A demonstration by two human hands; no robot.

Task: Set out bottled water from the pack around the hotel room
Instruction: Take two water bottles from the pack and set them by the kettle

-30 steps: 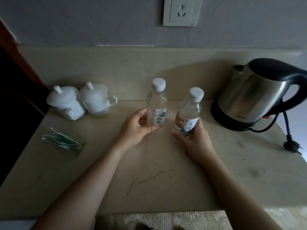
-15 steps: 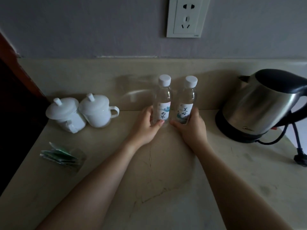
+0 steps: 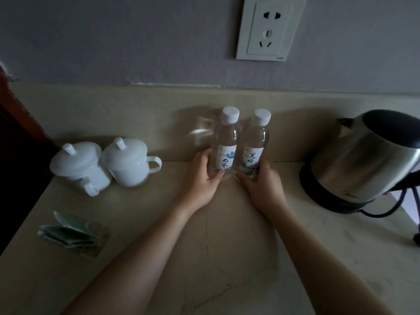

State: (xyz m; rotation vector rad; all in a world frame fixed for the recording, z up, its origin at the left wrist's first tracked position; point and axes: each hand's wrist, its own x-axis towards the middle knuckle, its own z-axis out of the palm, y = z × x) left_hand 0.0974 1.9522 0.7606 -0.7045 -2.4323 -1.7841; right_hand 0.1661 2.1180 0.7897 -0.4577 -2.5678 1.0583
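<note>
Two clear water bottles with white caps stand upright side by side on the beige stone counter [image 3: 204, 258], close to the backsplash. My left hand [image 3: 203, 178] wraps the base of the left bottle [image 3: 225, 144], thumb on its label. My right hand [image 3: 261, 183] grips the base of the right bottle [image 3: 254, 146]. The bottles almost touch. The pack is not in view.
Two white lidded cups [image 3: 106, 164] sit at the left rear. A clear holder with green tea sachets [image 3: 70, 235] lies at the left front. A steel kettle [image 3: 368, 160] on its base stands at the right, its cord [image 3: 386, 210] trailing off. A wall socket [image 3: 268, 30] is above.
Both hands pushed the bottles back toward the backsplash and brought them together; the right bottle, tilted a second ago, now stands upright beside the left one.
</note>
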